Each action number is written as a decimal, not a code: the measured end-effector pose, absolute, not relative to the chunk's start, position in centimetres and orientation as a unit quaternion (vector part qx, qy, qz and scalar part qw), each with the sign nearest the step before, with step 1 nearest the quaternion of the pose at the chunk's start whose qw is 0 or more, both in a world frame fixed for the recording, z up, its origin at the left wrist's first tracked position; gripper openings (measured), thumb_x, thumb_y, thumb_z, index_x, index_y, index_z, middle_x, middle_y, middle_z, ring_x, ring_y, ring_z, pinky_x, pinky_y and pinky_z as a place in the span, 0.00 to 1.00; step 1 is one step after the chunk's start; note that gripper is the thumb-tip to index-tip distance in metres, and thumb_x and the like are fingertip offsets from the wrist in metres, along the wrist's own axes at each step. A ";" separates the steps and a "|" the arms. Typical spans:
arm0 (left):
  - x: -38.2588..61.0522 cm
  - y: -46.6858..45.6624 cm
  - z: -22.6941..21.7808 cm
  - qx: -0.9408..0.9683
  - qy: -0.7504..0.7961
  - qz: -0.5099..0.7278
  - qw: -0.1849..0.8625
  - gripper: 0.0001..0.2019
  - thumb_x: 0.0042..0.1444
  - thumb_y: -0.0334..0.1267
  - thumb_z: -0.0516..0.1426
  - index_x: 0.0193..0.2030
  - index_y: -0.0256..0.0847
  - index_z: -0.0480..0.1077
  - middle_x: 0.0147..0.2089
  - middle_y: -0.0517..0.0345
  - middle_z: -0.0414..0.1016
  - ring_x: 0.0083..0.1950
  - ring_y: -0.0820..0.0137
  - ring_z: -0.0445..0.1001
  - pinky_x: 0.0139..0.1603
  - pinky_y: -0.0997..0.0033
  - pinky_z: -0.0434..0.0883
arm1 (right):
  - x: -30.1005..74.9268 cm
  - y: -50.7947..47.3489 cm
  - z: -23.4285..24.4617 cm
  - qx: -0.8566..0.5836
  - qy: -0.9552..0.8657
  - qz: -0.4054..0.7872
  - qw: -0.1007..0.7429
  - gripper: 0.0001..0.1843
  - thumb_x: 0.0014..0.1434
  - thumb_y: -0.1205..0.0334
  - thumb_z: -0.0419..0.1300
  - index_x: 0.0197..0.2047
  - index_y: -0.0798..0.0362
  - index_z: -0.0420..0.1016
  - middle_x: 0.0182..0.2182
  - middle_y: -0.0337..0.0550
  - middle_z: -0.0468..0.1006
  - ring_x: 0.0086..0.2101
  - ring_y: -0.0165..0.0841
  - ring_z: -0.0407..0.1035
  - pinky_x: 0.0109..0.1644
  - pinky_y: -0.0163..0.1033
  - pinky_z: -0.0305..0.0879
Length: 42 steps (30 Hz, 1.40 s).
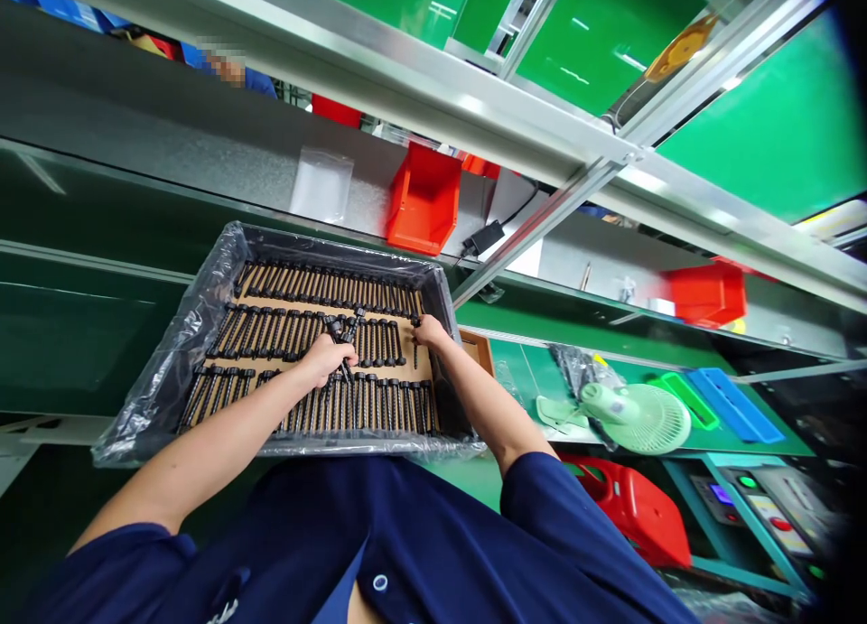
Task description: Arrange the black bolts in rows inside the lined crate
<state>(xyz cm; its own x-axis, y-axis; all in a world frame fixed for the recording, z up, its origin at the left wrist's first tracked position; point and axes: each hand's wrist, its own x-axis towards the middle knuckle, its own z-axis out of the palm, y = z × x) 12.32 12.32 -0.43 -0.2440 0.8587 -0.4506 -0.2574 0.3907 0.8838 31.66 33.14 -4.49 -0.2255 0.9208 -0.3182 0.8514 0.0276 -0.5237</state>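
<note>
A dark tray [467, 445] lined with clear plastic lies in front of me, with brown cardboard [421, 362] showing inside. Three rows of slim black rods with thick heads [325, 285] fill it side by side. My left hand [328, 360] is closed around several of these black rods [344, 339], held at a slant over the middle row. At the right end of that row, my right hand [429, 331] pinches one black rod [415, 349], which stands nearly upright. Bare cardboard shows beside it. My left forearm covers part of the front row.
An orange-red bin [424, 200] and a clear plastic bag [322, 186] rest on the grey shelf beyond the tray. A metal post [528, 236] slants down at the right. Further right are a pale green fan [650, 418], a blue tray [735, 405] and a red chair [643, 516].
</note>
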 end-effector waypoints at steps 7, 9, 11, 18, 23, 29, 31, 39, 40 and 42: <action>11.5 12.7 -1.1 0.236 0.623 0.477 0.573 0.05 0.36 0.32 0.63 0.17 0.35 0.71 0.20 0.52 0.74 0.25 0.68 0.73 0.30 0.69 0.69 | 30.5 34.1 -7.4 -0.641 -0.722 0.258 0.027 0.16 0.46 0.65 0.69 0.40 0.58 0.75 0.37 0.51 0.80 0.40 0.38 0.75 0.41 0.35 0.68; 11.5 12.8 -1.3 0.233 0.624 0.483 0.569 0.05 0.36 0.32 0.64 0.19 0.34 0.72 0.22 0.51 0.75 0.26 0.68 0.74 0.31 0.70 0.71 | 30.4 34.0 -8.1 -0.642 -0.721 0.260 0.017 0.12 0.48 0.64 0.68 0.37 0.58 0.76 0.33 0.48 0.80 0.35 0.35 0.75 0.37 0.33 0.68; 11.5 12.9 -1.3 0.223 0.615 0.495 0.572 0.05 0.37 0.32 0.65 0.20 0.34 0.73 0.24 0.51 0.76 0.27 0.69 0.75 0.32 0.70 0.72 | 30.4 33.7 -8.4 -0.640 -0.721 0.264 0.011 0.09 0.49 0.63 0.67 0.35 0.57 0.76 0.29 0.45 0.79 0.32 0.32 0.74 0.35 0.31 0.67; 11.9 12.8 -0.6 0.165 0.603 0.493 0.605 0.05 0.42 0.31 0.65 0.25 0.31 0.74 0.28 0.44 0.79 0.30 0.66 0.78 0.33 0.68 0.76 | 30.7 33.1 -7.2 -0.631 -0.726 0.274 0.021 0.08 0.50 0.61 0.67 0.30 0.57 0.76 0.29 0.48 0.79 0.35 0.36 0.75 0.38 0.33 0.66; 12.4 12.7 -0.1 0.153 0.580 0.518 0.609 0.08 0.40 0.27 0.65 0.27 0.35 0.69 0.26 0.51 0.77 0.30 0.65 0.78 0.30 0.68 0.76 | 29.9 30.6 -4.6 -0.600 -0.700 0.368 0.120 0.07 0.55 0.59 0.62 0.34 0.55 0.74 0.32 0.46 0.78 0.33 0.32 0.72 0.34 0.32 0.64; 12.8 12.5 -0.1 0.159 0.531 0.527 0.644 0.13 0.37 0.26 0.65 0.29 0.36 0.68 0.29 0.54 0.77 0.30 0.67 0.78 0.34 0.67 0.77 | 27.4 23.8 -1.4 -0.364 -0.464 0.796 0.140 0.19 0.47 0.51 0.70 0.32 0.54 0.68 0.21 0.32 0.67 0.18 0.23 0.59 0.20 0.28 0.53; 12.7 12.4 -0.2 0.171 0.523 0.518 0.654 0.13 0.36 0.26 0.65 0.29 0.36 0.67 0.29 0.55 0.77 0.31 0.66 0.78 0.36 0.66 0.76 | 27.1 22.4 -0.5 -0.313 -0.431 0.832 0.158 0.20 0.46 0.54 0.71 0.31 0.54 0.66 0.18 0.29 0.62 0.16 0.20 0.54 0.18 0.25 0.47; 12.5 12.1 -0.2 0.313 0.479 0.517 0.637 0.11 0.35 0.26 0.61 0.29 0.37 0.70 0.30 0.60 0.76 0.34 0.69 0.76 0.44 0.65 0.72 | 28.1 22.4 1.8 -0.320 -0.277 0.904 0.058 0.14 0.66 0.52 0.49 0.39 0.55 0.67 0.20 0.36 0.71 0.18 0.25 0.61 0.19 0.26 0.58; 12.5 12.1 -0.2 0.315 0.479 0.517 0.636 0.11 0.35 0.26 0.62 0.29 0.37 0.70 0.31 0.60 0.77 0.34 0.69 0.76 0.45 0.64 0.72 | 28.4 22.5 1.9 -0.331 -0.266 0.904 0.051 0.15 0.67 0.53 0.47 0.39 0.55 0.67 0.21 0.38 0.72 0.18 0.25 0.62 0.20 0.27 0.59; 12.5 12.2 -0.1 0.307 0.491 0.521 0.627 0.11 0.34 0.27 0.62 0.29 0.37 0.71 0.32 0.59 0.77 0.35 0.68 0.76 0.48 0.63 0.71 | 29.2 22.9 2.3 -0.349 -0.256 0.900 0.046 0.13 0.67 0.56 0.47 0.39 0.55 0.67 0.20 0.39 0.73 0.19 0.25 0.63 0.19 0.26 0.59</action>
<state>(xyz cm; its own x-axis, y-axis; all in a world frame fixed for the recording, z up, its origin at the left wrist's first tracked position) 12.51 12.18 -0.13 -0.0249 0.9545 -0.2971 -0.3517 0.2698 0.8964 29.24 22.95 2.30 -0.7523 0.2619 -0.6046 0.0954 -0.8647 -0.4932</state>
